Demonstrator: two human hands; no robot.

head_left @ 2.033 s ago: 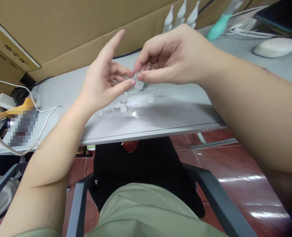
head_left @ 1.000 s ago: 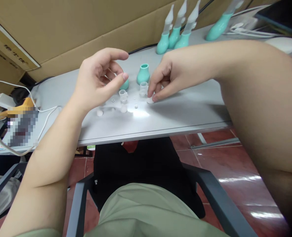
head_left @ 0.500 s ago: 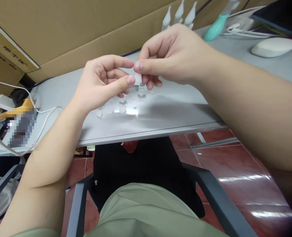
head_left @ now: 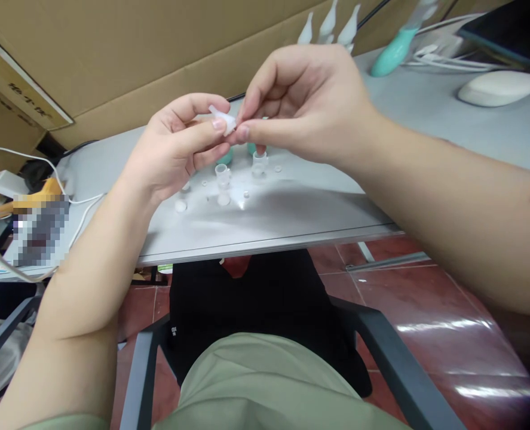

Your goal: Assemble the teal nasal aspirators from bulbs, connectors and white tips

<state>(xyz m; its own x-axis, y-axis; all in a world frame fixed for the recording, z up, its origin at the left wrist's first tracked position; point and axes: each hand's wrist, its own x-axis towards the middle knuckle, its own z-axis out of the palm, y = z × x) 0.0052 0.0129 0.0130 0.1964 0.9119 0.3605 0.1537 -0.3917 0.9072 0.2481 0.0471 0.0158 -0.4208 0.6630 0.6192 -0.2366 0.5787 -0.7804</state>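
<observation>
A small white pointed tip point(head_left: 224, 120) is pinched between the thumb and fingers of my left hand point(head_left: 181, 140), above the desk. The fingertips of my right hand point(head_left: 298, 104) are closed at the tip's wide end; whether they hold a separate small part is too small to tell. Below the hands, a clear cup point(head_left: 222, 174) and another clear cup point(head_left: 260, 164) stand on the desk. Small rings and a white disc point(head_left: 181, 205) lie around them. Teal parts point(head_left: 225, 157) show partly behind my fingers.
Several white pointed tips point(head_left: 328, 24) stand at the back by the cardboard point(head_left: 157, 42). A teal bulb-shaped tool point(head_left: 392, 54), cables and a white mouse point(head_left: 500, 88) are on the right. A white cable, a charger point(head_left: 11, 185) and a blurred phone-like item lie left.
The white tip has turned sideways and now shows in my left fingers. My right fingers have shifted slightly left, and the clear cups and teal parts are more visible.
</observation>
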